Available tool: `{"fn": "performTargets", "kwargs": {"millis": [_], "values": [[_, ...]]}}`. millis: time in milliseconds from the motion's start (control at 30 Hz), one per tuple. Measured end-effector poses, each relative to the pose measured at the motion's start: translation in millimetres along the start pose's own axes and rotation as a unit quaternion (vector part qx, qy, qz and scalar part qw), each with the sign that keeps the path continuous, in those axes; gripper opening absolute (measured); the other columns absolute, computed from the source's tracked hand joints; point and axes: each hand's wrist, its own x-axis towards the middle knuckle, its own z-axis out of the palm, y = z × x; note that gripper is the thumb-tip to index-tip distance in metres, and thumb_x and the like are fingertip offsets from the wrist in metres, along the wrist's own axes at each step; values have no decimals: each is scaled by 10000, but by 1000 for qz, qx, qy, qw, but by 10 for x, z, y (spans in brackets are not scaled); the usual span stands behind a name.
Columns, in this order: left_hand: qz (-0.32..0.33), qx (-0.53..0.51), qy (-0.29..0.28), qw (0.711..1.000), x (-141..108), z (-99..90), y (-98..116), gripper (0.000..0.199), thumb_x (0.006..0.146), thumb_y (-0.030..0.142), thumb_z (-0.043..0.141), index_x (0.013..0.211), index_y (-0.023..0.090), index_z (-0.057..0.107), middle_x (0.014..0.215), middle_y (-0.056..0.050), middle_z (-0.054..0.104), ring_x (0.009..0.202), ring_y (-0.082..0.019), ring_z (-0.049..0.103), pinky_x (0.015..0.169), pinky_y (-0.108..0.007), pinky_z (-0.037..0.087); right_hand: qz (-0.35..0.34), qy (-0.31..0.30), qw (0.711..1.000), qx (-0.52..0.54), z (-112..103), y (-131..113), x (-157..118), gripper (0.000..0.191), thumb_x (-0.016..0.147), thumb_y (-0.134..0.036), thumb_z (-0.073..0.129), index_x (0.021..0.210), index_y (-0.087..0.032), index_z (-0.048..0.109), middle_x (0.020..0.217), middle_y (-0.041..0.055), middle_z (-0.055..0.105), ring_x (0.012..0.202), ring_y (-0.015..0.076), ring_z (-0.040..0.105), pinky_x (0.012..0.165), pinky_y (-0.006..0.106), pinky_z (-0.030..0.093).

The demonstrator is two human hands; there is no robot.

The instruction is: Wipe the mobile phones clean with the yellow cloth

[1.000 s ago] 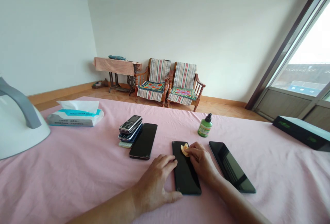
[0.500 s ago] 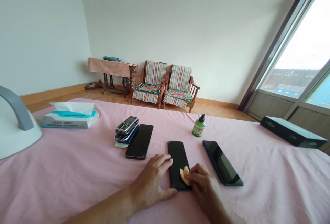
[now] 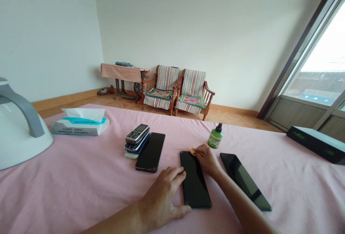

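Observation:
A black smartphone (image 3: 194,180) lies screen up on the pink cloth in front of me. My left hand (image 3: 165,196) rests at its left side, fingers apart, with the fingertips touching the phone's left edge and the thumb on the cloth near its lower corner. At the phone's far end, my right hand (image 3: 206,158) pinches a small yellow-orange cloth (image 3: 192,151) against the screen; most of that cloth is hidden by the fingers. Just beyond the right hand stands a green bottle (image 3: 215,137) with a black top. To the right lies another dark smartphone (image 3: 244,180).
Left of centre, a stack of old keypad phones (image 3: 137,138) sits against another black smartphone (image 3: 151,152). A tissue pack (image 3: 81,124) and a white kettle (image 3: 24,129) with a grey handle stand at the left. A black box (image 3: 318,146) is at the right edge.
My right hand has slid the cloth from the near end of the phone up to its far end. The left hand stays beside the phone. The view has shifted slightly.

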Motion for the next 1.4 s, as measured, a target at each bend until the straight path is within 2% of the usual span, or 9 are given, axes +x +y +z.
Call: {"fn": "performTargets", "kwargs": {"millis": [300, 400, 600, 667, 900, 1000, 1100, 1200, 1400], "values": [[-7, 7, -14, 1000, 5, 3, -12, 792, 645, 341, 784, 1343, 117, 486, 1411, -146, 446, 1269, -306, 418, 1091, -417, 327, -1, -20, 1000, 0, -192, -112, -504, 233, 807, -179, 493, 742, -181, 717, 748, 36, 594, 687, 156, 613, 617, 230, 459], [-4, 14, -17, 1000, 6, 18, -31, 790, 652, 354, 774, 1350, 132, 479, 1425, -144, 433, 1273, -312, 418, 1091, -427, 327, 1, -25, 999, -23, -198, -127, -430, 245, 799, -149, 482, 743, -179, 719, 750, 36, 607, 685, 150, 615, 613, 222, 452], [-4, 17, -6, 1000, -1, 8, -17, 766, 649, 364, 770, 1339, 172, 496, 1406, -129, 462, 1254, -320, 447, 1074, -446, 349, -12, -16, 998, -57, -91, -102, -32, 260, 792, -110, 466, 660, -161, 685, 702, 40, 574, 667, 162, 570, 613, 250, 418], [-5, 14, -10, 1000, -8, 5, -20, 785, 642, 371, 780, 1343, 165, 491, 1410, -133, 457, 1253, -322, 447, 1074, -443, 351, -25, -20, 997, -64, -87, -137, -64, 281, 812, -109, 446, 652, -156, 671, 708, 47, 558, 672, 168, 555, 616, 261, 412], [-2, 13, -19, 1000, -21, 11, -36, 821, 622, 378, 789, 1348, 145, 484, 1421, -147, 440, 1263, -332, 432, 1080, -449, 340, -64, -71, 991, -95, -247, -322, -520, 280, 868, -85, 400, 778, -172, 651, 812, 55, 549, 749, 168, 547, 677, 266, 421], [-2, 15, -17, 1000, -13, 18, -29, 813, 626, 377, 783, 1344, 136, 488, 1415, -151, 445, 1261, -328, 434, 1082, -441, 341, -64, -55, 987, -133, -192, -341, -432, 276, 858, -62, 418, 726, -173, 634, 780, 51, 539, 745, 173, 528, 671, 270, 403], [0, 15, -7, 1000, -6, 29, -28, 820, 612, 378, 789, 1335, 124, 497, 1400, -155, 459, 1251, -327, 442, 1083, -429, 344, -64, -34, 987, -142, -13, -393, -251, 298, 841, -27, 416, 677, -170, 620, 771, 55, 532, 745, 173, 513, 671, 267, 394], [3, 14, 1, 1000, -6, 39, -37, 831, 594, 377, 798, 1328, 121, 504, 1382, -155, 477, 1241, -325, 451, 1083, -422, 346, -75, -43, 987, -133, 134, -484, -149, 303, 804, 15, 427, 675, -173, 627, 789, 50, 536, 736, 160, 512, 652, 245, 397], [9, 0, 8, 1000, -13, 34, -45, 812, 601, 400, 791, 1318, 135, 515, 1377, -145, 486, 1237, -324, 455, 1075, -425, 355, -83, -46, 986, -134, 78, -475, -154, 283, 774, 27, 450, 695, -158, 650, 765, 52, 542, 758, 175, 511, 688, 263, 399]]}}
